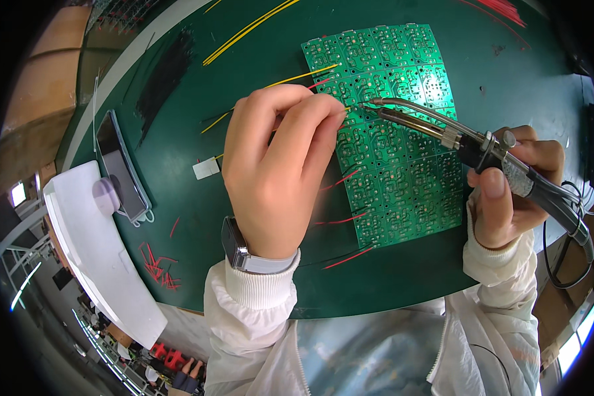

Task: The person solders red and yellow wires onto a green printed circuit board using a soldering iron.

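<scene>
A green panel of circuit boards (396, 188) lies on the table in front of me. My left hand (270, 158) is closed in a pinch at its left edge, on a thin yellow wire (348, 109) whose end shows just past the fingertips. My right hand (505, 204) grips a soldering iron (485, 148) with a curved metal tube (429, 112) clamped alongside. The iron's tip is at the panel, close to the wire end; whether they touch I cannot tell. Several red wires (343, 220) stick out from the panel's left edge below my hand, and another yellow wire (303, 76) above it.
Long yellow wires (247, 33) lie at the back of the green table, red wires (501, 10) at the far right. Left are a phone (122, 168) on a stand, a white tray-like piece (105, 244) and short red wire pieces (157, 267). A cable (561, 280) loops below the iron.
</scene>
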